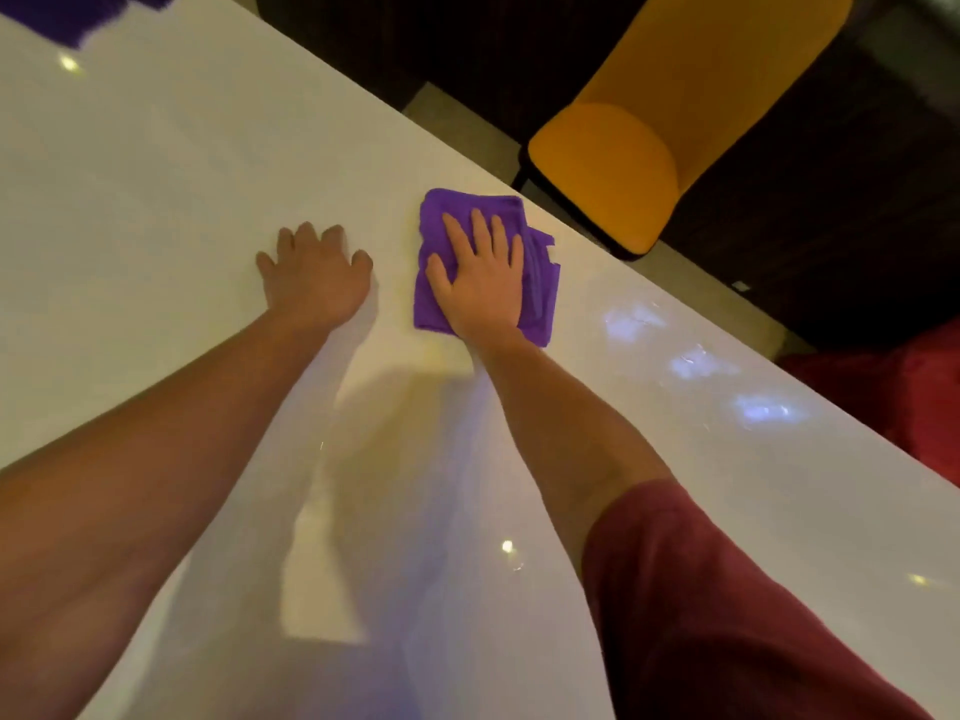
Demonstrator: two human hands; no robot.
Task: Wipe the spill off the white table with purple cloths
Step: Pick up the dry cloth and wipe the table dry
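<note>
Purple cloth (485,262) is lying folded under the right hand (480,275), close to the white table (156,200) edge beyond the fingertips. Right fingers are lying straight, slightly spread, pressing flat on it. Left hand (311,275) is resting just beside, palm down on bare tabletop, fingers apart, tips bent. Both arms are reaching forward, extended.

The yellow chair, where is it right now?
The yellow chair stands upper right, just beyond the white table's far edge, near the purple cloth.
</note>
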